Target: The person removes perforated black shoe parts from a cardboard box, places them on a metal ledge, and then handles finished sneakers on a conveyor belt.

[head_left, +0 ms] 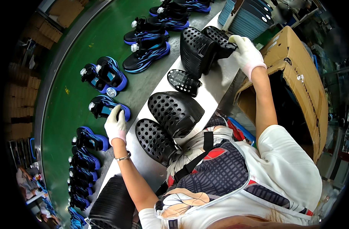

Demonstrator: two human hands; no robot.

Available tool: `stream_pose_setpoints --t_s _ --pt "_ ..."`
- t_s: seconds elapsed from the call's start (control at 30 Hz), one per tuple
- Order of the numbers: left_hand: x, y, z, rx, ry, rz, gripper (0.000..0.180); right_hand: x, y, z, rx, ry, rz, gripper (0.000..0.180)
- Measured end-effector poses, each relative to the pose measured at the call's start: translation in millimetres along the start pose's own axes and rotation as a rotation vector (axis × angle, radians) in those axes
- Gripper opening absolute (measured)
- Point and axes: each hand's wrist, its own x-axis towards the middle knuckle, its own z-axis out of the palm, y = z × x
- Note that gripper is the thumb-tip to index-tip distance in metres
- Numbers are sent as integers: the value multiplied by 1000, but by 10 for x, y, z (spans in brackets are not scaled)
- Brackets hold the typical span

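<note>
My left hand (116, 128), in a white glove, has its fingers closed at the heel opening of a black and blue sneaker (102, 107) with a white dial on its tongue. My right hand (246, 52), gloved too, is at the right end of a black perforated insole stack (219, 39), thumb and fingers pinching its edge. Beside that stack, a taller stack of black perforated insoles (197, 49) leans on the white tabletop (216, 82). A smaller black perforated piece (183, 82) lies nearer. Two more perforated stacks (174, 108) (154, 139) rest close to my body.
The green conveyor (67, 103) carries several sneakers (146, 53) along its curve. A ribbed black stack (113, 202) sits at the near left. On the right stands an open cardboard box (296, 80). Blue-edged flat sheets (245, 19) are piled at the far end.
</note>
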Motion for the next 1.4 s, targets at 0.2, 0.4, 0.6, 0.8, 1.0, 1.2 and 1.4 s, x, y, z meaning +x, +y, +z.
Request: stream_pose_setpoints --t_s 0.2,0.4,0.6,0.8,1.0,1.2,1.4 --pt "-65 -81 33 71 58 90 33 76 9 138 -43 21 -84 39" --pt "-174 -57 42 165 113 209 42 28 -56 -78 -173 -45 -6 35" --pt "-277 -132 -256 69 323 170 44 -130 -244 -472 -137 139 -62 33" --pt "-433 483 -439 -836 -84 197 53 -507 -1201 -528 239 124 -660 39" --pt "-677 492 -368 -1615 -391 220 61 -889 -2308 -90 324 -255 -1198 32" --pt "-725 91 -333 -1687 -131 173 45 -850 -2664 295 354 -580 -1130 35" --pt "-777 72 -250 -1545 159 170 35 -918 -2830 467 120 -605 -1093 47"
